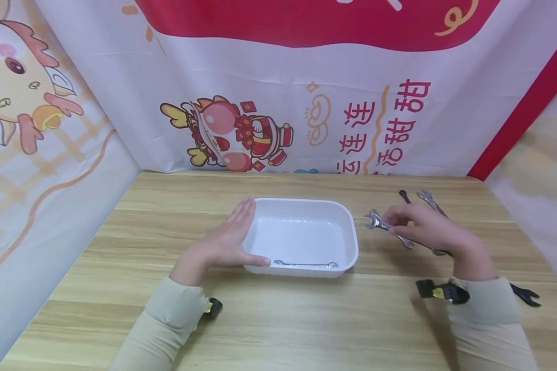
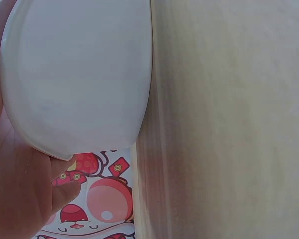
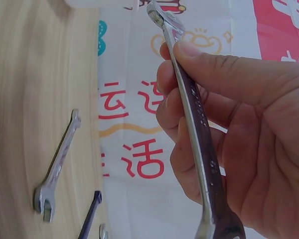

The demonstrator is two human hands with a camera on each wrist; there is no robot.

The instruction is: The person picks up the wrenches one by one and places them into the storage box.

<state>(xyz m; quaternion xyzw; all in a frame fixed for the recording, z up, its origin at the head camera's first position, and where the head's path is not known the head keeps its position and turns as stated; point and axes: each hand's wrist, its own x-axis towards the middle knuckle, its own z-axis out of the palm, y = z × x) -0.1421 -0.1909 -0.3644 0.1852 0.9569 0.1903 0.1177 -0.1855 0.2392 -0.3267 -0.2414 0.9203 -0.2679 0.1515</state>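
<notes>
A white plastic tray (image 1: 301, 202) stands on the wooden table, with a small silver wrench (image 1: 306, 265) lying along its front wall. My left hand (image 1: 232, 237) holds the tray's left end, thumb at the front corner and fingers by the back corner. In the left wrist view the tray's outer wall (image 2: 84, 74) fills the upper left. Right of the tray, my right hand (image 1: 422, 224) grips a silver open-ended wrench (image 3: 194, 124) above the table, thumb on one side and fingers curled behind it. One end of that wrench points toward the tray.
Under and around my right hand lie several wrenches, among them a silver one (image 3: 60, 164) and a dark one (image 3: 92, 214). Another dark wrench (image 1: 526, 296) sits partly behind my right sleeve. A printed cloth (image 1: 269, 67) hangs along the table's back edge.
</notes>
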